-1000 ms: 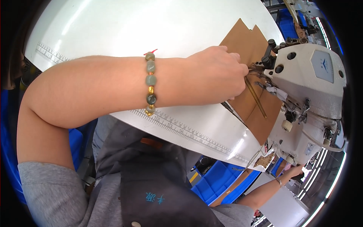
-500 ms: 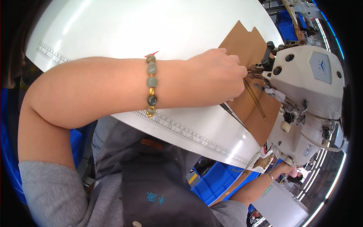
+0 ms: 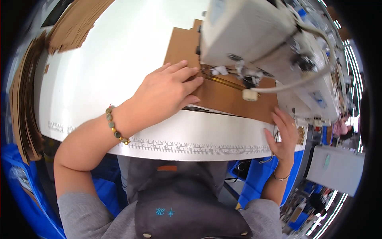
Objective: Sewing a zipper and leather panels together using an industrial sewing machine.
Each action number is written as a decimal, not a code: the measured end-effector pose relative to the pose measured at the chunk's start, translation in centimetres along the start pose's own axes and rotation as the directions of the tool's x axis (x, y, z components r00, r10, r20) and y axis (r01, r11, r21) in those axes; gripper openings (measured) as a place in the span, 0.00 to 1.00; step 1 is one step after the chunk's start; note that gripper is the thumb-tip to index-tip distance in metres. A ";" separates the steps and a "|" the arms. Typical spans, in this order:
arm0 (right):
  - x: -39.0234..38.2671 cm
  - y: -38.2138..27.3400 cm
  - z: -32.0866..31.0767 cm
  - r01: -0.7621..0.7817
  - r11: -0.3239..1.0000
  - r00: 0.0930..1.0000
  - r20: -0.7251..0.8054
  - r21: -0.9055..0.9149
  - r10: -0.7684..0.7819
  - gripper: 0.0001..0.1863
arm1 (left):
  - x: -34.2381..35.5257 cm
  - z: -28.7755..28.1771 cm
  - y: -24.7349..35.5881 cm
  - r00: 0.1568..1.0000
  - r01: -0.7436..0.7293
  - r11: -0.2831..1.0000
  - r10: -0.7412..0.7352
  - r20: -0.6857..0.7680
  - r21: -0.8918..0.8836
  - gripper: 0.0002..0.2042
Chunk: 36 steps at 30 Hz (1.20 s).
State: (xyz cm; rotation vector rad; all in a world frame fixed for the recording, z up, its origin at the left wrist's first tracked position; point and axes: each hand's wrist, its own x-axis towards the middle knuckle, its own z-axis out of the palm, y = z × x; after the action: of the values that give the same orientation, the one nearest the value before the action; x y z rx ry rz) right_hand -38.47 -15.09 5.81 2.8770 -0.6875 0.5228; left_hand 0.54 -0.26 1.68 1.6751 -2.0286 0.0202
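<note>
A flat brown panel (image 3: 234, 99), leather-like in look, lies on the white table partly under the head of a sewing machine (image 3: 238, 36). A narrow gold strip (image 3: 227, 82) runs along it. My left hand (image 3: 165, 89) rests on the panel's left part with fingers stretched out, their tips close to the needle area. The machine head hides the needle and the panel's far part. At the panel's right end is my right hand (image 3: 283, 137), thumb and fingers apart, fingertips at the panel's near corner. A dark edge shows along the panel's near side.
A printed measuring scale (image 3: 179, 147) follows the near edge of the table. At the far left lies a stack of brown pieces (image 3: 75, 30), and more brown pieces (image 3: 24, 103) hang over the left edge. Blue bins (image 3: 254, 185) stand below the table.
My view has turned, bringing the left stacks into sight. My left hand has gone from bent fingers to lying flat on the panel. My right hand has come from beside the machine's lower part to the panel's corner.
</note>
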 end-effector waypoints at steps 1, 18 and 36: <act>1.3 -1.2 0.4 -0.055 0.998 0.991 0.124 -0.018 0.057 0.21 | 0.0 -0.2 0.0 0.999 -0.029 1.000 0.029 0.012 -0.001 0.20; 3.3 0.9 1.9 0.066 0.960 0.974 -0.191 -0.272 -0.121 0.11 | 0.5 -1.2 0.6 0.990 0.056 0.998 -0.056 0.128 0.005 0.21; 9.5 -7.4 3.2 0.091 0.963 0.984 0.124 0.253 -0.126 0.21 | 0.2 -0.5 1.1 1.000 -0.007 0.995 0.004 0.030 0.103 0.24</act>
State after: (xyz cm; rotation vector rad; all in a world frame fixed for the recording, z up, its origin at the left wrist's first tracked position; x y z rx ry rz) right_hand -26.12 -13.17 5.88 3.1875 -0.5100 0.4222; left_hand -0.34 -0.04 2.57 1.7421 -2.0857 0.1043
